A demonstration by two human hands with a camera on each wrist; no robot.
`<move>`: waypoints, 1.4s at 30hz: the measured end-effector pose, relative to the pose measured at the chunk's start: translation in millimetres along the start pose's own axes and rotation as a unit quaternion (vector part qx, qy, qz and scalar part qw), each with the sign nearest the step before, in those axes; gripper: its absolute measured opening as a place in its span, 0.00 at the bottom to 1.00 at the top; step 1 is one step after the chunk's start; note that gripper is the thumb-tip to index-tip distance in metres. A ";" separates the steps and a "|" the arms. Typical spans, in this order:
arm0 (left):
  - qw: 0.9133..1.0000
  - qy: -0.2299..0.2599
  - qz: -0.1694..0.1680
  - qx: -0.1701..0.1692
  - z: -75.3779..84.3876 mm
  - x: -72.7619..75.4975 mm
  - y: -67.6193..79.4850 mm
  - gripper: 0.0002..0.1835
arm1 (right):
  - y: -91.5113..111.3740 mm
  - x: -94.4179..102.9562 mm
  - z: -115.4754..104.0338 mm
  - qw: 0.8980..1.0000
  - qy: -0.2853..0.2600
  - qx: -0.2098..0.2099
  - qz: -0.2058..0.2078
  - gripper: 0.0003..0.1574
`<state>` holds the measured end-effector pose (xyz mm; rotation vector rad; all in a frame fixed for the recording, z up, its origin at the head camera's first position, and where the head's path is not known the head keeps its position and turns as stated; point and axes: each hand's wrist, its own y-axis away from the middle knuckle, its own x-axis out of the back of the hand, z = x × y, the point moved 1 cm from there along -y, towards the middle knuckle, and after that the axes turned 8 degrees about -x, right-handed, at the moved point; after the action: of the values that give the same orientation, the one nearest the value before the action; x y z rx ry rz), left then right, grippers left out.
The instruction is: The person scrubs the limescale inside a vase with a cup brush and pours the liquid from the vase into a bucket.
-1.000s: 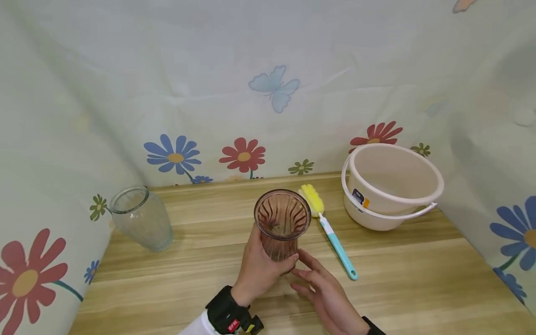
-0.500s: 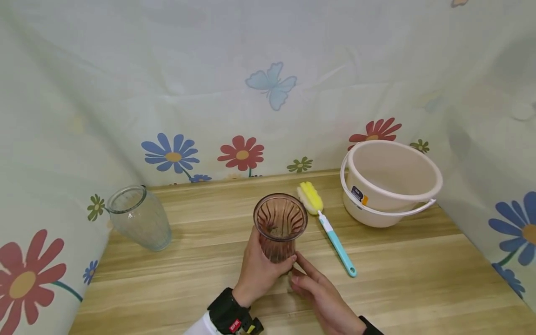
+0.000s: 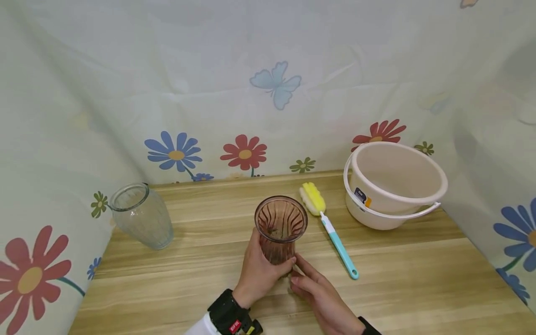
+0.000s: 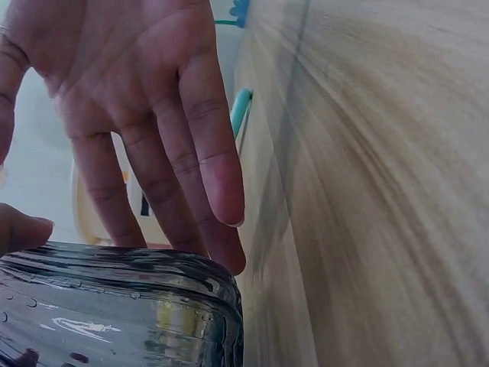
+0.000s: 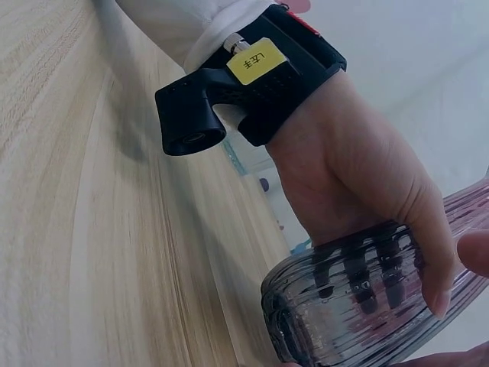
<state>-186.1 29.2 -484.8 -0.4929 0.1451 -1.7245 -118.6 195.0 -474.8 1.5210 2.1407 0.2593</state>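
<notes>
A brownish-purple ribbed glass vase (image 3: 278, 251) stands mouth up in front of me, its base close over the wooden table. My left hand (image 3: 260, 270) grips it round the side, thumb across the front; in the right wrist view its fingers show through the glass. My right hand (image 3: 322, 298) is at the lower right of the vase. The left wrist view shows that the right hand's fingers (image 4: 206, 122) are straight, their tips right at the glass. Water drops dot the vase (image 4: 114, 321) there.
A clear glass vase (image 3: 144, 218) leans at the left of the table (image 3: 201, 260). Right of my hands lies a cleaning brush (image 3: 340, 249) with a yellow-and-white sponge head and turquoise handle. Behind it stands a cream bucket (image 3: 368, 186), its handle down. A flowered curtain (image 3: 201, 93) encloses the table.
The vase is slightly lower in the head view than a second ago, still in my left hand. My right hand's fingers have drawn a little closer together beside it.
</notes>
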 end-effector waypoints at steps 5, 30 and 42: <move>1.000 -0.005 0.001 0.008 -1.2 -1.0 1.0 0.57 | 0.1 1.7 0.3 1.000 -0.002 -0.004 -0.002 0.47; 1.000 -0.008 -0.002 -0.010 -12.1 0.0 3.2 0.56 | 2.7 24.7 -19.7 0.991 0.036 0.013 0.127 0.36; 1.000 -0.026 -0.003 -0.015 -19.9 -1.5 6.8 0.52 | 5.7 87.8 -48.3 0.849 0.434 0.098 0.284 0.39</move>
<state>-187.7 25.7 -505.6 -0.5613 0.1329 -1.7156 -160.1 284.4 -455.9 2.4831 2.2863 1.1552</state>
